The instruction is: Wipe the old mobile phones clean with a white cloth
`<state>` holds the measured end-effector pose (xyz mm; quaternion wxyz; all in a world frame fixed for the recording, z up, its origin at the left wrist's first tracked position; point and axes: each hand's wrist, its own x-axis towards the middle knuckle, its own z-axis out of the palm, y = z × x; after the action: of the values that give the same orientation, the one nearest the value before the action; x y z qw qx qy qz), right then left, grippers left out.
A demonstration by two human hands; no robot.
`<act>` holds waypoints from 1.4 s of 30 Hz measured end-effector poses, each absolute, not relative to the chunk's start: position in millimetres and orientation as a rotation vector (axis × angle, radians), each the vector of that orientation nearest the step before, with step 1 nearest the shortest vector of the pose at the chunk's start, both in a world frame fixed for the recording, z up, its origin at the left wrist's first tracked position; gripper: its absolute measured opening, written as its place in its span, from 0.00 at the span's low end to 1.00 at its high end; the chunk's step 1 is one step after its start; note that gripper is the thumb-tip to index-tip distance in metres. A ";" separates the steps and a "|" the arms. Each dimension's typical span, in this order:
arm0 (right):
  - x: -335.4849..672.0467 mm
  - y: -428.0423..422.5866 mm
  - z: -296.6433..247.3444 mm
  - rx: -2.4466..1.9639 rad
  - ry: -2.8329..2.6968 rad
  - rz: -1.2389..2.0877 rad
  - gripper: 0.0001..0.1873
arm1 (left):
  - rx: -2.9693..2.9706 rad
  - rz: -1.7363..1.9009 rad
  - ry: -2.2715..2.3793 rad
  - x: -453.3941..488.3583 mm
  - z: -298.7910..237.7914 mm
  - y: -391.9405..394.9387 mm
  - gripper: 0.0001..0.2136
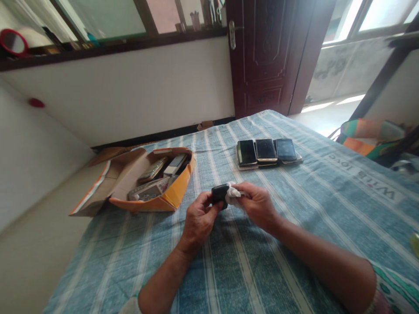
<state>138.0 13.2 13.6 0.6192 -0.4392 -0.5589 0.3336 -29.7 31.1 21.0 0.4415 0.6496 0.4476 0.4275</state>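
Note:
My left hand [199, 220] is closed around a small black phone [219, 194], held just above the striped cloth. My right hand [257, 201] pinches a white cloth [233, 195] against the phone's right end. Both hands are over the middle of the table. Three phones [266, 151] lie side by side, screens up, farther back to the right of my hands.
An open orange cardboard box [178, 194] with several phones inside sits to the left. The table [294, 244] carries a blue striped cloth. Behind it are a white wall, a dark wooden door [268, 56] and, at far right, colourful fabric [369, 135].

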 end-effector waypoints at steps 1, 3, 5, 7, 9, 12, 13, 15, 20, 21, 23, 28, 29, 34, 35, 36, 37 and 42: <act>137.3 12.1 13.7 -0.988 -1.326 0.708 0.13 | 1.666 1.069 1.126 -29.3 21.0 30.6 0.11; 136.7 10.0 14.2 -0.940 -1.401 0.588 0.14 | 1.786 1.072 1.145 -28.7 21.2 30.1 0.09; 136.8 7.8 15.0 -0.905 -1.493 0.475 0.16 | 1.881 1.077 1.138 -28.3 21.6 29.8 0.08; 137.1 5.2 16.0 -0.893 -1.584 0.383 0.18 | 1.938 1.100 1.118 -28.1 22.4 29.5 0.08; 137.5 2.6 17.0 -0.891 -1.660 0.308 0.19 | 1.983 1.124 1.107 -28.0 23.4 29.0 0.07; 137.6 -0.1 17.9 -0.861 -1.769 0.227 0.19 | 2.029 1.123 1.118 -28.7 24.6 28.7 0.05; 137.6 -0.5 17.9 -0.846 -1.807 0.209 0.20 | 2.036 1.116 1.127 -29.1 24.9 28.7 0.04; 137.6 -0.5 16.9 -0.830 -1.865 0.194 0.20 | 2.043 1.102 1.146 -30.3 25.4 29.3 0.04; 139.6 4.6 7.6 -0.891 -1.874 0.248 0.18 | 2.043 1.064 1.148 -34.6 26.1 33.0 0.04; 140.5 6.2 4.8 -0.910 -1.879 0.255 0.18 | 2.033 1.054 1.159 -35.8 26.1 33.8 0.04; 142.6 9.4 -0.9 -0.949 -1.900 0.262 0.17 | 1.985 1.020 1.198 -38.1 25.9 35.5 0.05; 148.8 15.7 -10.2 -1.073 -1.962 0.266 0.18 | 1.831 0.951 1.241 -43.2 27.3 39.2 0.08; 149.7 16.2 -10.7 -1.096 -1.980 0.258 0.18 | 1.808 0.956 1.234 -44.0 28.2 39.9 0.08; 151.8 16.7 -9.8 -1.143 -2.060 0.165 0.19 | 1.683 0.976 1.221 -48.2 35.5 43.5 0.08; 152.0 16.8 -9.5 -1.147 -2.074 0.141 0.20 | 1.636 0.981 1.221 -49.1 36.9 44.2 0.08; 152.1 16.8 -9.3 -1.152 -2.088 0.118 0.19 | 1.587 0.991 1.220 -50.1 38.0 44.9 0.07; 152.1 16.8 -9.1 -1.157 -2.102 0.099 0.19 | 1.539 1.002 1.217 -50.9 38.7 45.6 0.07; 150.9 16.0 -8.6 -1.186 -2.169 0.085 0.17 | 1.312 1.045 1.215 -53.3 36.2 48.9 0.11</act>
<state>150.9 16.0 -8.6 0.3281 -0.4529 -0.8284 0.0324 -53.3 48.9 36.2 0.5101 0.5451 0.5044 0.4339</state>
